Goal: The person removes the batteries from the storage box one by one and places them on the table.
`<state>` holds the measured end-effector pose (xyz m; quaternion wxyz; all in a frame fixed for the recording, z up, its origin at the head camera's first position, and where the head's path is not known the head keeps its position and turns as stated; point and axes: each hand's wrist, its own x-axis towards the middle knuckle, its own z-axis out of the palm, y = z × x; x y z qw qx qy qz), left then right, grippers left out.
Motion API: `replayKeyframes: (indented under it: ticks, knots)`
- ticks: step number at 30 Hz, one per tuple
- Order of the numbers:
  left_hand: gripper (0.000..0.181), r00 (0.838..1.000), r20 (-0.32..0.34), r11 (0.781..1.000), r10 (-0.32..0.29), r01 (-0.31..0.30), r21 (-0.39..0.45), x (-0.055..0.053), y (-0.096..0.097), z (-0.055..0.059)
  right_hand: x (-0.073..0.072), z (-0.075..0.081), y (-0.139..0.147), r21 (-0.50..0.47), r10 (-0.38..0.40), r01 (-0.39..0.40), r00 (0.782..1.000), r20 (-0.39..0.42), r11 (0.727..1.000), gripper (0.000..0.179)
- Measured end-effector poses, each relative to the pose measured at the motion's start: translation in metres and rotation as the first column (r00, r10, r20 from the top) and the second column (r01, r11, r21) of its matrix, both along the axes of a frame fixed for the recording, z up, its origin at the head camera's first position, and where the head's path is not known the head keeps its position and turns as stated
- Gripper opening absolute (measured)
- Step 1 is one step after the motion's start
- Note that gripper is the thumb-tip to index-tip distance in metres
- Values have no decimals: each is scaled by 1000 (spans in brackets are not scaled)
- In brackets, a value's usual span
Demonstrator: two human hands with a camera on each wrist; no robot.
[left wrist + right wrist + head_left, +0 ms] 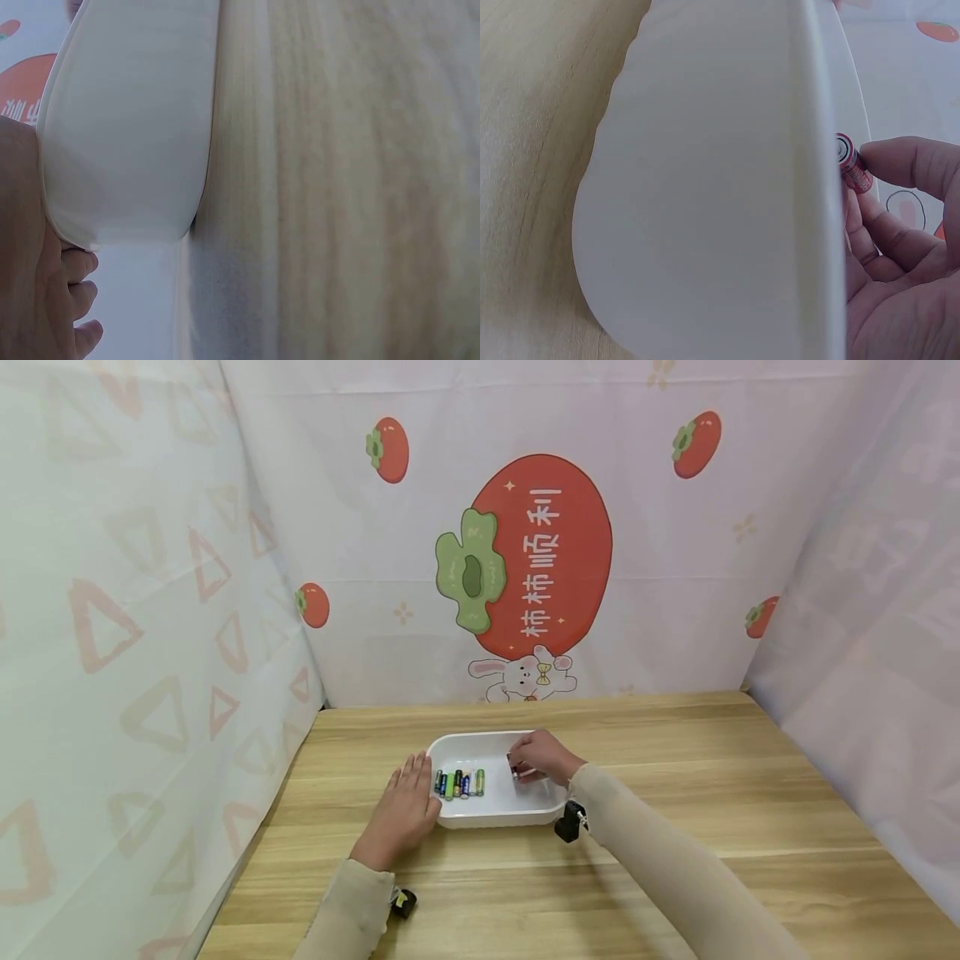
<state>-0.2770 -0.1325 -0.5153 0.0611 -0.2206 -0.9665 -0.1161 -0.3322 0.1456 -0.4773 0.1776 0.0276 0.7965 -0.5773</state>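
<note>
A white tray (498, 817) with rounded corners sits on the table. Toward its left end, several small batteries (458, 782) with green, blue and dark wrappers lie side by side. My left hand (405, 806) rests along the tray's left rim, its fingers fairly straight; the left wrist view has the fingertips (84, 296) past the tray's corner. Over the right part of the tray, my right hand (543, 757) pinches a battery between thumb and fingers. In the right wrist view this battery (855, 166) has a red wrapper, with one end partly behind the tray wall.
The wooden table (480, 893) carries the tray near its far middle. Printed cloth walls (645, 652) close in the back and both sides. A small black device (572, 822) is strapped at the right wrist, close to the tray's right corner, and another (403, 903) at the left.
</note>
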Motion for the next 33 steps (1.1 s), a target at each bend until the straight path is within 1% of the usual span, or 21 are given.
replayKeyframes:
  ticks: [6, 11, 16, 22, 27, 33]
  knots:
    - [65, 1000, -19, 1000, 0, 0, -10, -1, -1, 0, 2, 7, 5, 6, 21, -21, 1000, 0, 1000, 28]
    - [64, 1000, -28, 1000, -5, 4, -6, 0, -2, 1, 3, 14, 13, 8, 19, -19, 1000, 0, 1000, 29]
    - [65, 1000, -16, 1000, 8, -8, -10, 1, -1, 2, 2, 20, 23, 23, 17, -16, 1000, -5, 1000, 29]
    - [65, 1000, 15, 1000, 0, 0, -10, 0, 1, 4, 1, 27, 35, 30, 7, -6, 1000, -19, 1000, 27]
    - [65, 1000, 15, 1000, 5, -5, -16, 0, 1, 4, 2, 29, 44, 9, -6, 6, 999, -38, 1000, 22]
    - [64, 1000, 7, 1000, -5, 5, 1, 2, -1, 2, 3, 27, 58, 11, -12, 13, 999, -38, 1000, 31]
